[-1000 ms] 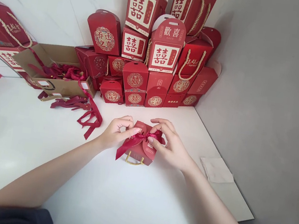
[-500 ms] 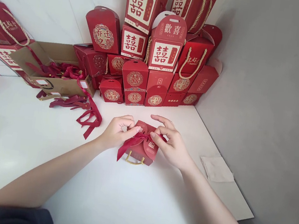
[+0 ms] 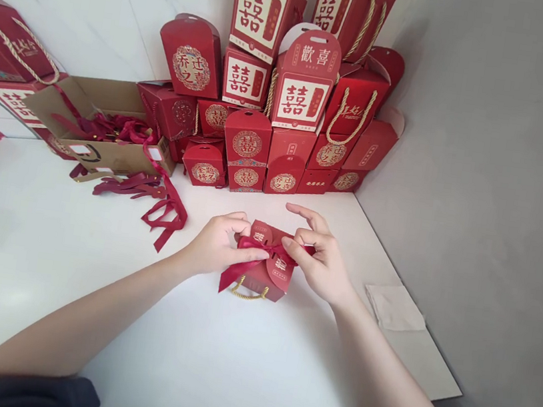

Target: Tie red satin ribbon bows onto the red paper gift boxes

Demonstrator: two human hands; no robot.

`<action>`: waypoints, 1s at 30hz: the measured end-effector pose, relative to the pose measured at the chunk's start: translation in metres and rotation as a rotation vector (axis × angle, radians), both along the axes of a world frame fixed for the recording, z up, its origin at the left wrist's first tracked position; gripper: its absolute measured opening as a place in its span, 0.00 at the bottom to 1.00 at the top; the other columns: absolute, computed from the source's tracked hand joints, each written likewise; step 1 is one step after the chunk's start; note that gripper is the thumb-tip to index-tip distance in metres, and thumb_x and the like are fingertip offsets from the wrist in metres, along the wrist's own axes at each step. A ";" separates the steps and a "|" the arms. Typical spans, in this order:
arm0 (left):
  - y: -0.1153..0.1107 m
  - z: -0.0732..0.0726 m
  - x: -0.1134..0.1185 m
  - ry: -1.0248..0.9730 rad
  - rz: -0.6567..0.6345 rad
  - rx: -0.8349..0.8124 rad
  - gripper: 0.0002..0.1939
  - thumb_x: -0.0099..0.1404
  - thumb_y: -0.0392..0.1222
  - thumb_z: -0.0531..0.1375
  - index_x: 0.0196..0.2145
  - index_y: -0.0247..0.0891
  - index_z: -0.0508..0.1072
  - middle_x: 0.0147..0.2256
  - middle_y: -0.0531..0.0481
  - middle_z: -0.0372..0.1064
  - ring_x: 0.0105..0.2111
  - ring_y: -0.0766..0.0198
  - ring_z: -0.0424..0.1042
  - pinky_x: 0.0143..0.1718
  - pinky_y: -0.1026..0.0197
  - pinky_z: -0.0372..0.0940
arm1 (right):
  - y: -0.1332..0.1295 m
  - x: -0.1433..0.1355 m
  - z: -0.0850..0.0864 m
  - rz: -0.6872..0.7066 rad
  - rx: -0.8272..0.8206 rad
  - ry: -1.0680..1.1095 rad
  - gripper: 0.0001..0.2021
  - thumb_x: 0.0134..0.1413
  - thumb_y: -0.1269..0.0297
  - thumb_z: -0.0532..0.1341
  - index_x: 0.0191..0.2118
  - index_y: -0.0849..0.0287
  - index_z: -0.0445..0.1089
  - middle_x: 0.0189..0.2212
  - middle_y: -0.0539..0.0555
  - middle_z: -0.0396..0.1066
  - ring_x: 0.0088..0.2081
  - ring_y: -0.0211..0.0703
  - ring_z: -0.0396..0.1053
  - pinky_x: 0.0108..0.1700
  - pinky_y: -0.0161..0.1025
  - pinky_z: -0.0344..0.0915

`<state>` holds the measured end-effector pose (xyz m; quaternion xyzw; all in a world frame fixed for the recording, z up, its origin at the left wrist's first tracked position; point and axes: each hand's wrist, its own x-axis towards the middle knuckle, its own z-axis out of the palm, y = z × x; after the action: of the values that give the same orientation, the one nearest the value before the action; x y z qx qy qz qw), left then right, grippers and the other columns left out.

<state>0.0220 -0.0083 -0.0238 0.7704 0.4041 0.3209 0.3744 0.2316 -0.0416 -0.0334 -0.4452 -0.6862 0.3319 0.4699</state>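
Observation:
A small red gift box point(image 3: 265, 282) with a gold rope handle sits on the white table between my hands. A dark red ribbon point(image 3: 237, 273) crosses its top and is gathered in a bow shape at the middle, one tail hanging over the near left side. My left hand point(image 3: 223, 244) is closed on the ribbon at the box's left, its thumb lying along the loop. On the right, my right hand point(image 3: 315, 253) pinches the ribbon between thumb and bent fingers, with the index finger raised.
Stacked red boxes point(image 3: 289, 149) stand against the wall. At the back left, a cardboard box point(image 3: 129, 160) holds ribbons, with more loose ribbons point(image 3: 166, 216) in front. A folded white cloth point(image 3: 395, 307) lies near the right edge of the table point(image 3: 209, 356).
The gift box and both hands sit slightly further right in view. My left thumb has moved in toward the bow's centre, and a ribbon loop now shows on the left.

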 end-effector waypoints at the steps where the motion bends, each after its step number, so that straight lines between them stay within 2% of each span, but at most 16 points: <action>1: -0.001 0.002 0.000 0.026 -0.002 0.010 0.22 0.53 0.49 0.68 0.18 0.36 0.61 0.25 0.56 0.56 0.26 0.69 0.60 0.31 0.63 0.58 | -0.001 0.001 0.001 -0.005 0.022 -0.019 0.17 0.58 0.65 0.59 0.18 0.57 0.61 0.60 0.54 0.62 0.61 0.53 0.58 0.58 0.53 0.57; 7: -0.003 0.003 -0.001 0.119 0.032 -0.039 0.25 0.50 0.55 0.69 0.19 0.36 0.60 0.26 0.56 0.58 0.26 0.68 0.59 0.29 0.63 0.56 | -0.006 0.009 0.011 0.066 0.075 -0.161 0.16 0.57 0.68 0.60 0.18 0.56 0.64 0.63 0.49 0.60 0.65 0.54 0.51 0.63 0.58 0.51; 12: -0.003 0.003 -0.001 0.135 0.045 -0.095 0.25 0.49 0.56 0.69 0.20 0.36 0.61 0.26 0.55 0.59 0.26 0.68 0.60 0.28 0.63 0.57 | -0.009 0.017 0.016 0.187 -0.002 -0.212 0.16 0.58 0.68 0.60 0.19 0.55 0.69 0.63 0.46 0.59 0.66 0.55 0.51 0.64 0.62 0.50; 16: -0.001 0.004 -0.003 0.120 0.020 -0.137 0.25 0.49 0.55 0.69 0.20 0.36 0.60 0.26 0.56 0.58 0.26 0.69 0.59 0.27 0.64 0.56 | -0.010 0.028 0.021 0.317 -0.084 -0.284 0.14 0.58 0.65 0.61 0.21 0.54 0.72 0.63 0.47 0.59 0.67 0.56 0.49 0.63 0.62 0.52; 20: -0.001 0.005 -0.004 0.113 -0.017 -0.218 0.24 0.50 0.53 0.69 0.21 0.36 0.60 0.28 0.55 0.60 0.27 0.69 0.60 0.28 0.64 0.57 | -0.007 0.050 0.024 0.444 -0.138 -0.379 0.09 0.56 0.65 0.63 0.25 0.52 0.75 0.62 0.48 0.60 0.66 0.59 0.51 0.62 0.63 0.54; 24: -0.004 0.007 -0.003 0.096 -0.035 -0.269 0.23 0.51 0.52 0.69 0.23 0.37 0.60 0.30 0.55 0.60 0.27 0.69 0.61 0.29 0.64 0.58 | -0.004 0.075 0.022 0.563 -0.245 -0.466 0.07 0.51 0.58 0.67 0.25 0.52 0.76 0.62 0.49 0.61 0.62 0.61 0.58 0.60 0.60 0.58; 26: -0.005 0.008 -0.002 0.098 -0.043 -0.266 0.23 0.52 0.52 0.68 0.23 0.37 0.59 0.29 0.55 0.59 0.27 0.68 0.61 0.29 0.64 0.57 | -0.003 0.080 0.022 0.550 -0.305 -0.456 0.07 0.51 0.56 0.67 0.27 0.51 0.76 0.59 0.51 0.65 0.59 0.60 0.62 0.58 0.57 0.61; 27: -0.005 0.009 -0.002 0.099 -0.047 -0.265 0.22 0.52 0.52 0.68 0.23 0.37 0.59 0.28 0.56 0.59 0.28 0.68 0.60 0.29 0.64 0.57 | -0.002 0.079 0.022 0.501 -0.317 -0.429 0.07 0.53 0.55 0.66 0.29 0.51 0.76 0.58 0.52 0.66 0.58 0.58 0.64 0.58 0.56 0.61; 30: -0.005 0.009 -0.001 0.093 -0.054 -0.272 0.22 0.52 0.52 0.68 0.23 0.37 0.60 0.28 0.56 0.58 0.27 0.69 0.60 0.29 0.64 0.57 | 0.000 0.066 0.023 0.269 -0.277 -0.285 0.10 0.60 0.54 0.59 0.34 0.50 0.74 0.58 0.52 0.66 0.61 0.54 0.61 0.61 0.55 0.57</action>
<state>0.0210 -0.0137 -0.0146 0.7374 0.4397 0.2170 0.4647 0.2976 -0.0415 -0.0099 -0.4523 -0.7467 0.4162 0.2544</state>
